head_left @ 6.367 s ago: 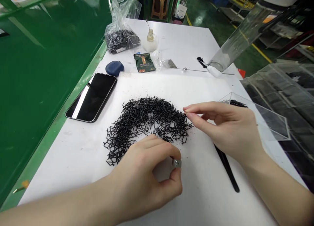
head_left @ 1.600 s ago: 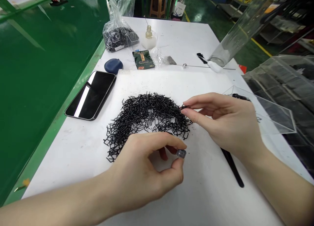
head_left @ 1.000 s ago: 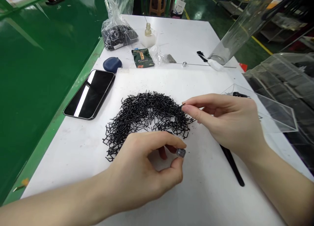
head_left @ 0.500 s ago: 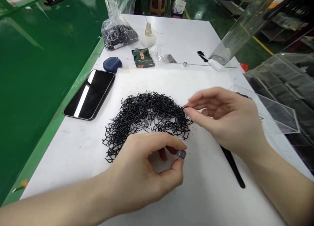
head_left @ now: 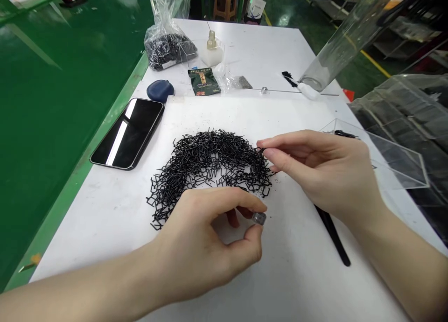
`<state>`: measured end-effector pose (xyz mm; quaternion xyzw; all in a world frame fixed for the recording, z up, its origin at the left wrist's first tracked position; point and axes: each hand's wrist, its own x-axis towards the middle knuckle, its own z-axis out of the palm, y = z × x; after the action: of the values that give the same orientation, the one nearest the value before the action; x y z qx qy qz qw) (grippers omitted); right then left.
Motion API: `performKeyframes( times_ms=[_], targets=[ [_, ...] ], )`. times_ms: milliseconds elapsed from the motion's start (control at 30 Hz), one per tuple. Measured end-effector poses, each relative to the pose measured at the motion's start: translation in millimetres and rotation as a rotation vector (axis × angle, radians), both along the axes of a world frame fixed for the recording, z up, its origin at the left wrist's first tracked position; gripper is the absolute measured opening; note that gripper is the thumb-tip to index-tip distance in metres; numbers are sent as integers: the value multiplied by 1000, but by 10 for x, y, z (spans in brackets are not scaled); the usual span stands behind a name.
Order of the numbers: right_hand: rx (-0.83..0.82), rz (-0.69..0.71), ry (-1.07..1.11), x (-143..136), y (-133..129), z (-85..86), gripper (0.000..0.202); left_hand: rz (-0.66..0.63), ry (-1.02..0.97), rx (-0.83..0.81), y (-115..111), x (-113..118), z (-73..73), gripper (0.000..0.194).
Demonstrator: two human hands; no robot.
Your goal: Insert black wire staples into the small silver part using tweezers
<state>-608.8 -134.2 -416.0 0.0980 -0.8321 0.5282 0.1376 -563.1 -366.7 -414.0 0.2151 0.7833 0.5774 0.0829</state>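
Observation:
My left hand (head_left: 213,238) pinches a small grey block (head_left: 259,218) between thumb and fingertips, just in front of a curved pile of black bent wire pins (head_left: 206,149). At the pile's right edge is my right hand (head_left: 315,165), its thumb and index finger closed on a black bent pin, which is largely lost against the pile. The other fingers of that hand are loosely curled. Part of the pile's near side is hidden behind my left hand. A slim black tool (head_left: 332,235) lies beneath my right wrist, its far end covered.
A phone (head_left: 128,133) and a dark blue case (head_left: 160,91) lie at left. Behind the pile are a green packet (head_left: 204,81), a bag of black pieces (head_left: 170,49), a small bottle (head_left: 212,53) and a thin rod (head_left: 294,92). Rightward stand a clear tray (head_left: 402,161) and a clear cylinder (head_left: 345,42).
My right hand has lowered slightly and its fingertips have moved a little left over the pile's right edge. My left hand keeps its place with the grey block.

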Motion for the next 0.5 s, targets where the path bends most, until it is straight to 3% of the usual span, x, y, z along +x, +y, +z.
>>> performKeyframes(
  times_ms=[500],
  targets=[
    [105, 65, 2, -3, 14, 19, 27, 9, 20, 24, -21, 10, -61, 21]
  ],
)
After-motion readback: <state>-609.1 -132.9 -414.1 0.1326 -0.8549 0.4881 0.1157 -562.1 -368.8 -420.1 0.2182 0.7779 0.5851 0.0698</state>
